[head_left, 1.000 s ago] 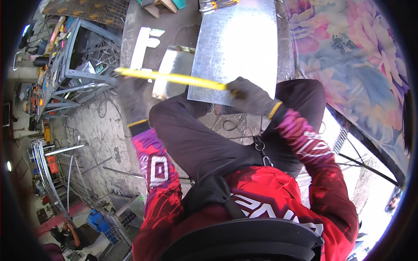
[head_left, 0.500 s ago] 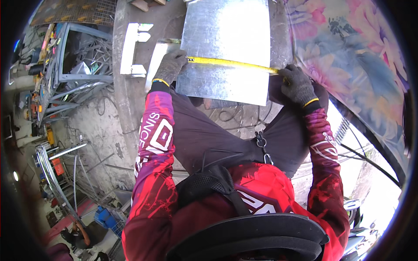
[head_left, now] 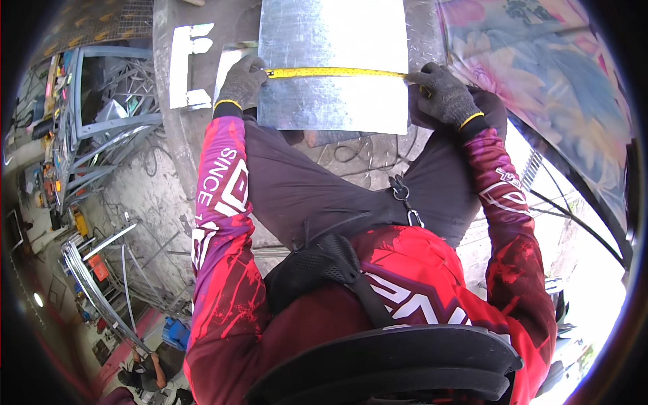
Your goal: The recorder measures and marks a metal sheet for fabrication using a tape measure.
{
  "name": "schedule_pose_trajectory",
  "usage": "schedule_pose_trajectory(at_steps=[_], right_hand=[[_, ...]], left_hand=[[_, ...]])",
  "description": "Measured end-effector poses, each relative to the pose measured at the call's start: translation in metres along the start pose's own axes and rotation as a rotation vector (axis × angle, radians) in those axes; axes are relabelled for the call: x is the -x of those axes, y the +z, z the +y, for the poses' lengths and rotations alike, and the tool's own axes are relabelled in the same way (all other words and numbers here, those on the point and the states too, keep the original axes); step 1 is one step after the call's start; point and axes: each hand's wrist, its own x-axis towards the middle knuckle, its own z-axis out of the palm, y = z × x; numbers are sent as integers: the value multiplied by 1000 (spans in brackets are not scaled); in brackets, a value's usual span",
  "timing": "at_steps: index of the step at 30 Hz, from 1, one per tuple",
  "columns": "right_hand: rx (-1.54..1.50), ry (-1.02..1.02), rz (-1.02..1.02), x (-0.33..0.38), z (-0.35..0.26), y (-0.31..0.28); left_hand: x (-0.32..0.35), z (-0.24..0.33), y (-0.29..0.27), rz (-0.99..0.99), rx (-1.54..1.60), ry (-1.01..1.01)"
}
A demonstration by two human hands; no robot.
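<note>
A yellow tape measure [head_left: 337,72] is stretched straight across a shiny sheet of metal [head_left: 331,108]. At the sheet's left edge my left hand [head_left: 244,84], in a grey work glove, grips one end of the tape. My right hand [head_left: 442,94], gloved the same way, closes on the other end just past the right edge. Its fingers hide most of what lies inside them. The sheet's near edge comes close to my legs, and its far end runs out of the picture at the top.
White-lit cut metal pieces [head_left: 183,67] lie left of the sheet. A flower-patterned cloth [head_left: 540,81] spreads at the right. Metal frames [head_left: 118,128] and bent tubes [head_left: 101,297] crowd the left side. Another person [head_left: 145,371] is at the lower left.
The sheet, tape and both hands now appear higher and further left as the view shifts. The tape lies more level across the sheet. Both hands still hold it.
</note>
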Motion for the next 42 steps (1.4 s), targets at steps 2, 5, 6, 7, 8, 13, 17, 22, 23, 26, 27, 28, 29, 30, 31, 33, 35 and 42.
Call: schedule_pose_trajectory(at_steps=[2, 5, 6, 7, 8, 13, 17, 22, 23, 26, 27, 28, 29, 30, 31, 33, 35, 42], right_hand=[[-48, -23, 13, -4, -2, 2], [-38, -37, -20, -10, -3, 3], [-52, -7, -35, -11, -3, 2], [-63, -38, -25, -12, -4, 2], [-37, -19, -36, -13, -4, 1], [9, -18, -37, -13, -8, -2], [4, 5, -53, -14, -10, 1], [45, -37, -81, -18, -16, 4], [63, -47, -58, -19, -18, 4], [83, -36, -55, -18, -24, 3], [80, -17, -70, -17, -25, 2], [84, -17, -70, -17, -27, 1], [103, -8, -83, -18, -28, 0], [121, 0, -92, -18, -30, -1], [122, 2, -95, -18, -31, -3], [223, -20, -113, -17, -34, -5], [217, -21, -116, -17, -36, -7], [81, -14, -178, -19, -20, -11]], left_hand=[[1, -1, -2, 29, -5, 37], [0, -3, -6, -13, -156, 95], [0, -5, -6, -13, -158, 105], [-1, -6, -5, -7, -150, 102], [-1, -7, -4, -23, -135, 91], [-3, -7, -2, 65, -169, 53], [-3, -6, -3, 49, -143, 50], [0, -7, -2, 104, -197, 38], [-1, -6, -2, 73, -190, 25], [-2, -7, 0, 60, -202, 20], [-2, -7, 0, 77, -220, 39], [-2, -6, 0, 83, -224, 28], [-1, -6, 0, 76, -230, 45], [-1, -6, 0, 69, -233, 47], [-1, -5, -1, 69, -237, 63], [-1, -4, -2, 55, -231, 17], [0, -2, -2, 98, -294, 82], [2, 3, -3, 155, -403, 157]])
